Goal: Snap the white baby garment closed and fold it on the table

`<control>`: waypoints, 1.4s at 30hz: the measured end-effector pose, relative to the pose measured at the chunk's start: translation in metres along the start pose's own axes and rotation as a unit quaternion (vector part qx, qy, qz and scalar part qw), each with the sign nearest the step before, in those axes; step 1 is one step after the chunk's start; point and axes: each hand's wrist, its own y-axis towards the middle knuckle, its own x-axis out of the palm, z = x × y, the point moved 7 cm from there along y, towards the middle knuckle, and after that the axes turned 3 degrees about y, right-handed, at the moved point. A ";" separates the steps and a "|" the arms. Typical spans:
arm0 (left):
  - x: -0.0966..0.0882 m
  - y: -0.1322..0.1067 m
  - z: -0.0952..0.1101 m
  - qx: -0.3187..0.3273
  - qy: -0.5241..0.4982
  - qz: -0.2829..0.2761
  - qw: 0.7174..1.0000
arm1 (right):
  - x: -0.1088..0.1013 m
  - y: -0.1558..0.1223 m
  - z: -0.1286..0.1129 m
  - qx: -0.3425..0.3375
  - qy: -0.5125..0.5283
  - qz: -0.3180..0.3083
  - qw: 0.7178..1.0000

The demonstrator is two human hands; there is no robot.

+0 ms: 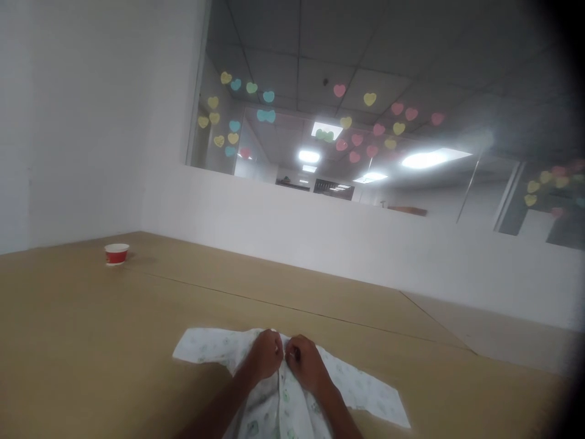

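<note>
A red and white paper cup (116, 253) is standing alone far off to the left on the table, well apart from the hands, and nothing is lying between it and the garment. The only other thing on the surface is the small white garment (283, 390), printed with pale green figures, which is lying spread flat with 1 short sleeve reaching left and the other reaching right.

The left hand (265, 355) and the right hand (303, 361) are sitting close together, almost touching, at the neckline in the middle of the garment. Both hands are curled closed, their fingers pinching the fabric at the top of the front opening, the left on the left edge and the right on the right edge. What exactly the fingertips are pressing is too small to tell. Both forearms are lying over the body of the garment, which is running down out of view at the bottom edge.

The table (91, 341) is showing a tan, cardboard-like covering with thin seams crossing it. Behind it a low white wall is running across, with glass above it carrying pastel heart stickers (370, 98) in yellow, blue and pink, and ceiling lights are glowing beyond.
</note>
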 end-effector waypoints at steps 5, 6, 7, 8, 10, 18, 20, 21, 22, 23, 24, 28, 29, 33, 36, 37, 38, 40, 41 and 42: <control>-0.005 -0.001 0.001 0.026 -0.026 0.006 0.999 | 0.002 0.001 0.005 -0.005 -0.010 0.008 1.000; -0.005 -0.001 0.001 0.029 -0.031 0.005 0.999 | 0.002 0.001 0.006 -0.007 -0.012 0.012 1.000; -0.005 -0.001 0.000 0.032 -0.034 0.004 0.999 | 0.002 0.001 0.007 -0.012 -0.014 0.015 1.000; -0.005 0.000 0.000 0.035 -0.038 0.003 0.999 | 0.003 0.000 0.008 -0.016 -0.017 0.018 1.000; -0.004 0.000 -0.001 0.038 -0.041 0.001 0.998 | 0.002 0.000 0.009 -0.026 -0.022 0.028 0.999; -0.006 0.000 0.002 0.040 -0.049 -0.009 0.998 | -0.022 0.000 -0.011 -0.044 0.003 0.068 0.997; -0.007 0.000 0.004 0.039 -0.055 -0.017 0.998 | -0.024 0.000 -0.018 -0.053 0.002 0.069 0.996; -0.008 0.000 0.005 0.039 -0.058 -0.020 0.997 | -0.024 0.000 -0.020 -0.056 -0.003 0.068 0.996; -0.008 0.000 0.006 0.039 -0.060 -0.022 0.997 | -0.022 0.000 -0.020 -0.055 -0.012 0.065 0.996; -0.009 0.000 0.006 0.037 -0.062 -0.024 0.997 | -0.020 -0.001 -0.019 -0.051 -0.023 0.057 0.997; -0.010 0.001 0.007 0.036 -0.064 -0.025 0.997 | -0.016 -0.002 -0.016 -0.042 -0.036 0.045 0.997; -0.011 0.001 0.007 0.032 -0.066 -0.029 0.997 | -0.005 -0.005 -0.001 -0.002 -0.064 0.005 0.998; -0.011 0.000 0.007 0.031 -0.065 -0.029 0.997 | -0.004 -0.006 0.001 0.005 -0.065 0.001 0.998; -0.012 -0.002 0.007 0.024 -0.059 -0.029 0.998 | -0.006 -0.006 0.000 0.021 -0.075 -0.003 0.997; -0.013 -0.003 0.007 0.018 -0.058 -0.025 0.998 | -0.012 -0.004 -0.008 0.001 -0.052 0.028 0.998; -0.013 -0.003 0.007 0.017 -0.060 -0.025 0.998 | -0.013 -0.004 -0.010 -0.009 -0.037 0.038 0.999; -0.013 -0.003 0.007 0.016 -0.062 -0.026 0.998 | -0.015 -0.003 -0.012 -0.018 -0.023 0.046 0.999; -0.011 -0.002 0.006 0.014 -0.067 -0.030 0.997 | -0.014 -0.003 -0.014 -0.026 -0.008 0.048 0.998; -0.011 -0.002 0.005 0.014 -0.070 -0.030 0.997 | -0.013 -0.004 -0.014 -0.028 -0.006 0.042 0.999; -0.010 -0.002 0.005 0.012 -0.072 -0.030 0.997 | -0.011 -0.004 -0.014 -0.029 -0.004 0.033 0.999</control>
